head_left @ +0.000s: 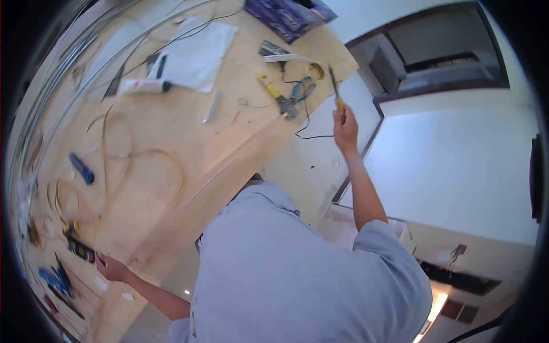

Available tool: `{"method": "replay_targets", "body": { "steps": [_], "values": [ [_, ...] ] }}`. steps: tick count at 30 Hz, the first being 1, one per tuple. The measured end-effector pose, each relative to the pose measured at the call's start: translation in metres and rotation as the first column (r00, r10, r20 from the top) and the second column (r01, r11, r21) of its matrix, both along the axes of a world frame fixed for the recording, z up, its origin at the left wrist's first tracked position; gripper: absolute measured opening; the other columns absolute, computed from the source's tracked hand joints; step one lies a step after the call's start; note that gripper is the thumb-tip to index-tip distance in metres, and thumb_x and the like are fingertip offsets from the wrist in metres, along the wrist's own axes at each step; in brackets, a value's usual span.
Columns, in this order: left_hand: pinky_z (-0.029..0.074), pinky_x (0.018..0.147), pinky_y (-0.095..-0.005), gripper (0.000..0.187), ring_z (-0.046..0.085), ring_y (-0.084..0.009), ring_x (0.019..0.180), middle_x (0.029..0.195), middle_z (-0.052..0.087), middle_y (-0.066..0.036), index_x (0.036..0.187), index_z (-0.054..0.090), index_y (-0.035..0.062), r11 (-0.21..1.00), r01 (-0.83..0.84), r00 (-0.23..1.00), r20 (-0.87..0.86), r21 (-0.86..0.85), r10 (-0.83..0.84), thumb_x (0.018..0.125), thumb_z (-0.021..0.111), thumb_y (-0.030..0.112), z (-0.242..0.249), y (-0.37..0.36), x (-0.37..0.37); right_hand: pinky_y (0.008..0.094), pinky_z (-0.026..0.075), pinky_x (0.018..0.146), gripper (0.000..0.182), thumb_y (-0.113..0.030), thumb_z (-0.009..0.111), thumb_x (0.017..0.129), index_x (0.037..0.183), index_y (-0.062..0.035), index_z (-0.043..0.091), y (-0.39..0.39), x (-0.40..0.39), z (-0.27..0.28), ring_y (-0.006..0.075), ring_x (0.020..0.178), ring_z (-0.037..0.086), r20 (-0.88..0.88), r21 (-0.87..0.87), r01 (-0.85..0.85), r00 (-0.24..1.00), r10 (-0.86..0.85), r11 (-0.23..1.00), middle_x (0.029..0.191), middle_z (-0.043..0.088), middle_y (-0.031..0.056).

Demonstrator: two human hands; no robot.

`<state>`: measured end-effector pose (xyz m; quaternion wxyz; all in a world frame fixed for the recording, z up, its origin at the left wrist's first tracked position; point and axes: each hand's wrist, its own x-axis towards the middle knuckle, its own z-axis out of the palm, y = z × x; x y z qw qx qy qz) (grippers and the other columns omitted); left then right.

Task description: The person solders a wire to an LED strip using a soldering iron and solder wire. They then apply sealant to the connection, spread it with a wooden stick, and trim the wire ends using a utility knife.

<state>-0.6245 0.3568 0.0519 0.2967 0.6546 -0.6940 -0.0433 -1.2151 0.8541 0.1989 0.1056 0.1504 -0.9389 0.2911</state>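
Observation:
Reaching far out over the lower left of the wooden table, my left hand (pixel 112 267) is closed at the fingertips on the end of a black, narrow item with small markings (pixel 82 250); a yellow part shows at its far end. My right hand (pixel 345 130), raised beyond the table's right edge, grips the orange handle of a soldering iron (pixel 340 106). Its dark shaft points up, and a black cord runs toward the hand. Nearest to it on the table are blue-handled pliers (pixel 303 88) and a yellow-handled tool with a dark head (pixel 271 87).
A thin strip (pixel 105 166) loops across the table (pixel 154 200). Around it lie a blue utility knife (pixel 82 167), a white tube (pixel 143 86), white paper (pixel 197 54) and a purple box (pixel 280 20). Blue-handled tools (pixel 54 280) lie below my left hand. Long rods (pixel 68 57) line the far side.

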Motion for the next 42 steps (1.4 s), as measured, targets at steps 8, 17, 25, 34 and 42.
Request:
{"method": "replay_targets", "body": {
  "steps": [8,17,25,34,42],
  "values": [
    [0.056,0.081,-0.0311,0.028,0.069,-0.0239,0.093,0.108,0.071,-0.016,0.116,0.067,-0.0042,0.986,0.114,0.966,-0.218,-0.12,-0.138,0.098,0.059,0.017,0.049,0.02,-0.129,0.0353,0.051,0.086,0.035,-0.02,0.066,0.093,0.124,-0.0058,0.062,0.12,-0.187,0.095,0.0283,0.101,0.066,-0.409,-0.017,0.036,0.912,-0.04,0.999,0.113,0.068,0.017],
    [0.053,0.066,-0.0291,0.021,0.065,-0.0189,0.089,0.105,0.067,-0.01,0.114,0.067,0.0014,0.861,0.486,0.868,-0.194,0.148,-0.457,0.096,0.06,0.011,0.067,0.18,-0.349,0.0305,0.051,0.078,0.03,-0.013,0.07,0.089,0.116,-0.0023,0.061,0.046,-0.217,-0.017,0.0217,0.083,0.065,0.202,-0.162,-0.203,0.951,0.234,0.966,0.097,0.069,0.0141],
    [0.05,0.061,-0.0276,0.022,0.063,-0.0162,0.079,0.108,0.065,-0.01,0.114,0.068,0.0022,0.78,0.513,0.858,-0.179,0.358,-0.482,0.095,0.062,0.012,0.085,0.243,-0.405,0.0319,0.05,0.081,0.03,-0.01,0.066,0.091,0.119,-0.0015,0.06,0.002,-0.199,-0.023,0.0242,0.09,0.065,0.405,-0.324,-0.481,0.707,0.58,0.814,0.106,0.066,0.015],
    [0.05,0.062,-0.0279,0.021,0.063,-0.0165,0.08,0.106,0.065,-0.01,0.113,0.068,0.0017,0.806,0.446,0.894,-0.146,0.388,-0.424,0.095,0.062,0.011,0.091,0.261,-0.403,0.0379,0.049,0.086,0.035,-0.011,0.065,0.09,0.124,-0.0049,0.057,-0.03,-0.162,-0.072,0.0353,0.099,0.061,0.42,-0.372,-0.588,0.584,0.695,0.718,0.108,0.063,0.0169],
    [0.049,0.064,-0.0281,0.019,0.062,-0.0159,0.077,0.101,0.066,-0.009,0.109,0.069,0.0006,0.806,0.475,0.879,-0.146,0.353,-0.454,0.094,0.062,0.01,0.087,0.27,-0.413,0.0231,0.049,0.084,0.038,-0.009,0.058,0.099,0.134,-0.0008,0.048,0.001,-0.197,-0.072,0.0091,0.095,0.061,0.449,-0.658,-0.288,0.592,0.669,0.696,0.108,0.064,0.0053]
  ]
}}
